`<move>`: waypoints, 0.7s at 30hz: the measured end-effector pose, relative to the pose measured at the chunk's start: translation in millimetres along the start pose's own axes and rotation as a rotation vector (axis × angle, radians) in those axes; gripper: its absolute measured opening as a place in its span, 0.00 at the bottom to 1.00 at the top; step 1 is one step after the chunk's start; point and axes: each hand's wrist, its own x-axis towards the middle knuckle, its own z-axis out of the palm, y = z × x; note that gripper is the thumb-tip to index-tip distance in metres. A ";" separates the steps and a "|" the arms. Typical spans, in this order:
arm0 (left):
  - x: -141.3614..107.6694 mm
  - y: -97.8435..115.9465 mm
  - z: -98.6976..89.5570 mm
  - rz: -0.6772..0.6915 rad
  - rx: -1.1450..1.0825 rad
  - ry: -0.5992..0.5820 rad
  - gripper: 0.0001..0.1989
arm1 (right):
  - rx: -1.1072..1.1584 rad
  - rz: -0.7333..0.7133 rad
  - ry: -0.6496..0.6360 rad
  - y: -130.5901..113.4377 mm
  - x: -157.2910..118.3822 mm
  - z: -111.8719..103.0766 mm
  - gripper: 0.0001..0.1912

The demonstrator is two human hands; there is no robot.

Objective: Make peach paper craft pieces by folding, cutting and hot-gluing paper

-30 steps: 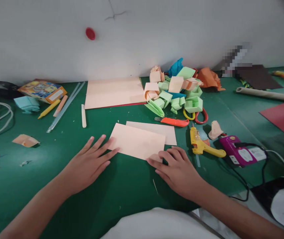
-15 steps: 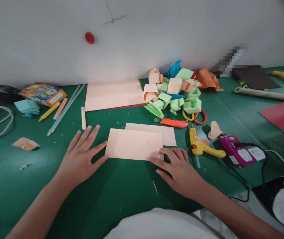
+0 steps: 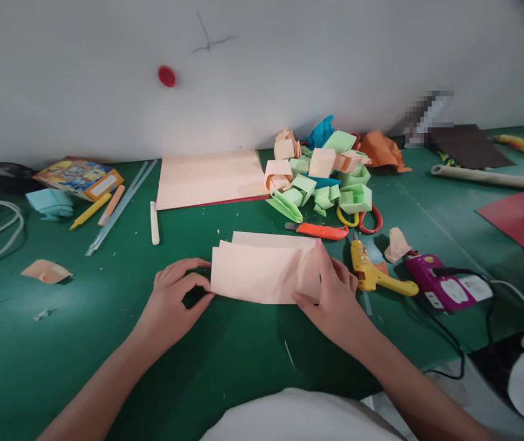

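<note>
A pale peach paper (image 3: 253, 272) sits in front of the person on the green desk (image 3: 225, 349), between the two hands, its right part slightly bowed. The right hand (image 3: 338, 300) grasps its right end, thumb at the lower edge and a finger at the upper corner. The left hand (image 3: 172, 294) has its thumb and fingertips at the left edge; whether they pinch it I cannot tell. A second pale strip (image 3: 271, 239) shows just behind. The paper seems to be in layers, though its edges overlap too closely to be sure, and no pressed crease shows, so the work on it looks unfinished. Farther out, the orange cutter (image 3: 324, 231) and yellow glue gun (image 3: 367, 269) lie unheld, near a pile of already folded paper pieces (image 3: 321, 162).
</note>
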 end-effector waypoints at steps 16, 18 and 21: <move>13.8 -44.5 -39.3 0.347 0.325 0.229 0.10 | 0.323 -0.876 0.003 -4.2 51.1 -27.5 0.22; 20.4 -43.2 -49.3 0.377 0.348 0.405 0.12 | 0.287 -0.946 -0.080 -5.3 48.0 -26.3 0.23; 21.1 -31.0 -62.7 0.357 0.235 0.652 0.16 | 0.211 -0.977 -0.189 -7.0 41.8 -20.6 0.23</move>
